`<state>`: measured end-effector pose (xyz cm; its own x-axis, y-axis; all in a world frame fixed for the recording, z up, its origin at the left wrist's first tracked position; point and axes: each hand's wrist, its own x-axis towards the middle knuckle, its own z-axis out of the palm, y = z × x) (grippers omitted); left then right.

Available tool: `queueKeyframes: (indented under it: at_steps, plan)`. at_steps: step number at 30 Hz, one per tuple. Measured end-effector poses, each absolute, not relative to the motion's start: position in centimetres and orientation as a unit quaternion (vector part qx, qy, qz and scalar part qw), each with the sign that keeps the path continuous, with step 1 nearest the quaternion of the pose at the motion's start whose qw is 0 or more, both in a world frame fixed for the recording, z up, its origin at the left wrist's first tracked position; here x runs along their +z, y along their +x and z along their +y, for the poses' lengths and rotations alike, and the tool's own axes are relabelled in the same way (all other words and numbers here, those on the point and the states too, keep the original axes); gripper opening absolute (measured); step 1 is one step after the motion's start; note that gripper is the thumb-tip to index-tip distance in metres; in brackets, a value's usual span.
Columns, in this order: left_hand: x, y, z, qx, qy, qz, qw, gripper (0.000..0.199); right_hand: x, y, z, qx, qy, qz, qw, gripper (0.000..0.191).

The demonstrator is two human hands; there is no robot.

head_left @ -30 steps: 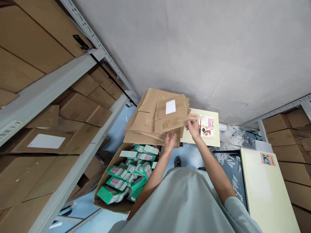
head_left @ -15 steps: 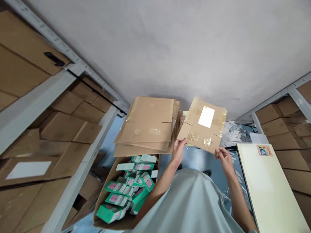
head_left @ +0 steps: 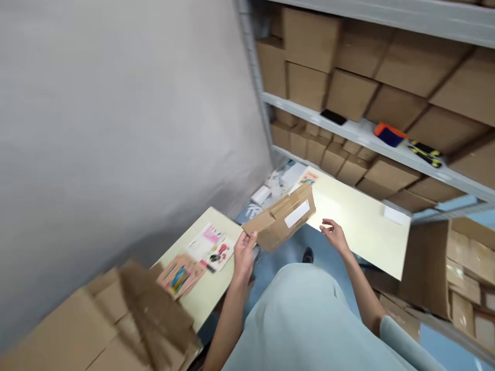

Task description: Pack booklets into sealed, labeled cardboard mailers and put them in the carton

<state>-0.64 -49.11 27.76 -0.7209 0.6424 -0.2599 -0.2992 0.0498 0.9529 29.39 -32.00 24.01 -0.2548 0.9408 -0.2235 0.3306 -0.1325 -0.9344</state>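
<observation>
My left hand point(head_left: 244, 252) grips one end of a flattened cardboard box point(head_left: 270, 229) with a white label on it. The cardboard tilts in front of me, its far end close to the edge of a cream tabletop point(head_left: 356, 221). My right hand point(head_left: 334, 234) is off the cardboard, fingers apart and holding nothing, near that tabletop's edge. Beyond the cardboard's far end, a small printed card point(head_left: 309, 178) lies on the tabletop's corner.
Left, a cream table point(head_left: 201, 219) carries printed sheets point(head_left: 212, 246) and orange cards point(head_left: 181, 275). Flattened cardboard point(head_left: 104, 319) is stacked at lower left. Shelves point(head_left: 363, 133) of brown boxes run along the right; a phone-like black object point(head_left: 333, 117) and a yellow-black tool point(head_left: 424, 153) lie there. White scraps point(head_left: 274, 183) lie behind.
My view has swung right, toward the cream tabletop and shelves. My right hand has let go of the flattened box, which my left hand alone now holds, tilted.
</observation>
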Motion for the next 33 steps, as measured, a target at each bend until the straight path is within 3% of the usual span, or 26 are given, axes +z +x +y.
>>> queueKeyframes:
  at_steps: [9,14,21,33]
  plan:
    - [27.5,9.0,-30.9,0.52,0.35,0.588,0.512,0.069,22.4,42.8,-26.6,0.443,-0.641,-0.494,0.387,0.081]
    - [27.9,11.3,-24.6,0.452,0.456,0.558,0.526,0.063,22.4,45.9,-25.9,0.443,-0.653,-0.45,0.418,0.052]
    - [25.1,11.0,-18.8,0.401,0.536,0.548,0.501,0.051,21.5,44.2,-25.5,0.38,-0.726,-0.4,0.409,0.048]
    - [22.2,8.9,-13.9,0.348,0.504,0.498,0.614,0.071,23.3,38.3,-26.2,0.35,-0.751,-0.349,0.438,0.048]
